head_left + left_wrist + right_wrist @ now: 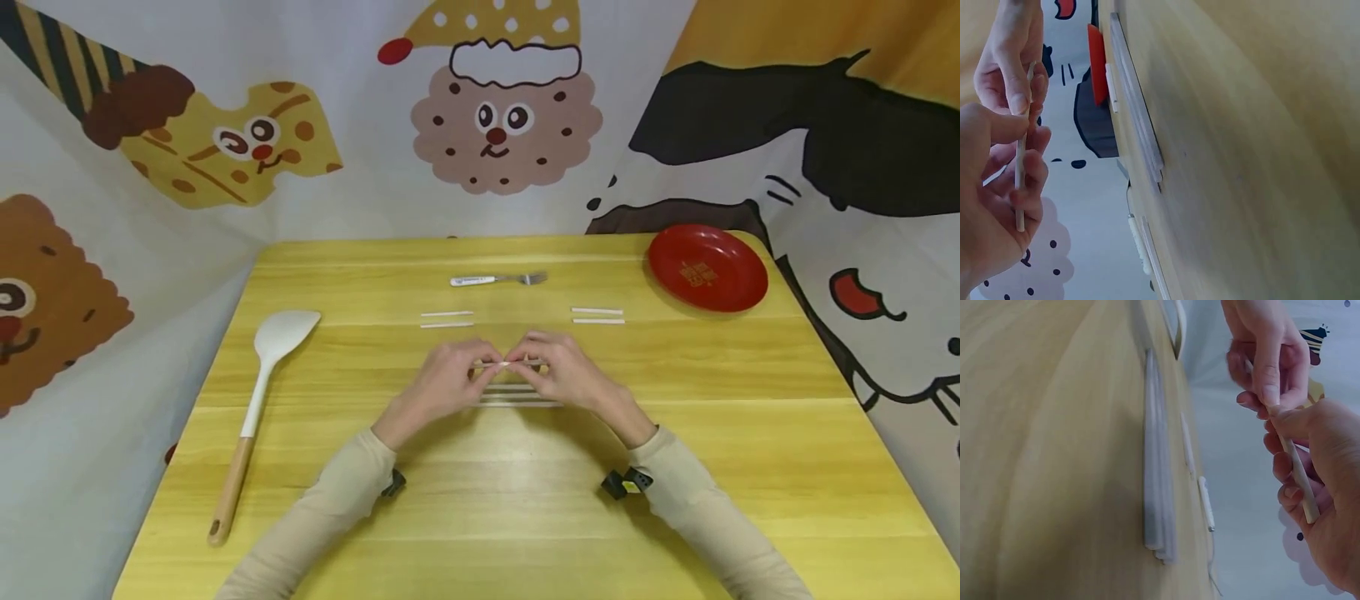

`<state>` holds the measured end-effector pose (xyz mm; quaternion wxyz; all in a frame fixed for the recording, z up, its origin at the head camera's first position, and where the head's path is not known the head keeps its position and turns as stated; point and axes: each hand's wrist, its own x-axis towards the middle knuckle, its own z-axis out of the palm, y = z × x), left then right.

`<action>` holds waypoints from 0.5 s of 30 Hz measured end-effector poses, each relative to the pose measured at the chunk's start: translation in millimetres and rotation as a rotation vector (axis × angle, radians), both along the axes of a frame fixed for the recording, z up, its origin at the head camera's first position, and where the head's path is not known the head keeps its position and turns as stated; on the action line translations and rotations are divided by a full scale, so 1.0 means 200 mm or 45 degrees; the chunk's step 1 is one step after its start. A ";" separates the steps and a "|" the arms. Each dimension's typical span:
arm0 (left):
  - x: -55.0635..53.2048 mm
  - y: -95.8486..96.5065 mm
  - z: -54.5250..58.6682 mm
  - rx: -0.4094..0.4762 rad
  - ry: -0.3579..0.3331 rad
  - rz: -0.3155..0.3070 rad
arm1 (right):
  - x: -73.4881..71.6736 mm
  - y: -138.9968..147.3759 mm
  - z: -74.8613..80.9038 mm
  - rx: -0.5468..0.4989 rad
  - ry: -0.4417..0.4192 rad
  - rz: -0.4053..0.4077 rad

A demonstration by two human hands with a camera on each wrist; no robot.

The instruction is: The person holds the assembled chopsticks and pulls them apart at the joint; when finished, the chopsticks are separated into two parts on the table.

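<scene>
Both hands meet over the middle of the table and grip one thin, pale stick (1297,475), held raised above the tabletop. My left hand (452,377) pinches it between thumb and fingers left of its middle. Close against it, my right hand (561,368) pinches the other half, the thumbs nearly meeting. In the left wrist view the stick's near end (1020,212) lies across the curled left fingers. Below the hands, three long pale sticks (517,405) lie side by side on the wood, partly covered by the hands in the head view.
Beyond the hands lie two short sticks (447,324) at left and two more short sticks (597,322) at right. A white-handled fork (474,282) lies farther back. A red plate (738,279) sits at the back right corner, a white spatula (277,342) with wooden handle along the left.
</scene>
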<state>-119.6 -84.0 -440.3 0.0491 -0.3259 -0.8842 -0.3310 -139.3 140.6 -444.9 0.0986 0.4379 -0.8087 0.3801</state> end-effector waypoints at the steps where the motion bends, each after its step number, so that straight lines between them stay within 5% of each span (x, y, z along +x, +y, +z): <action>1: 0.01 0.00 0.00 0.002 -0.024 -0.002 | 0.00 0.00 -0.01 -0.002 0.000 0.004; 8: 0.05 -0.01 0.00 0.068 -0.131 0.003 | 0.04 0.00 -0.03 -0.072 -0.048 0.049; 15: 0.04 -0.01 0.05 0.129 -0.047 -0.015 | 0.03 0.00 0.01 -0.134 -0.059 0.022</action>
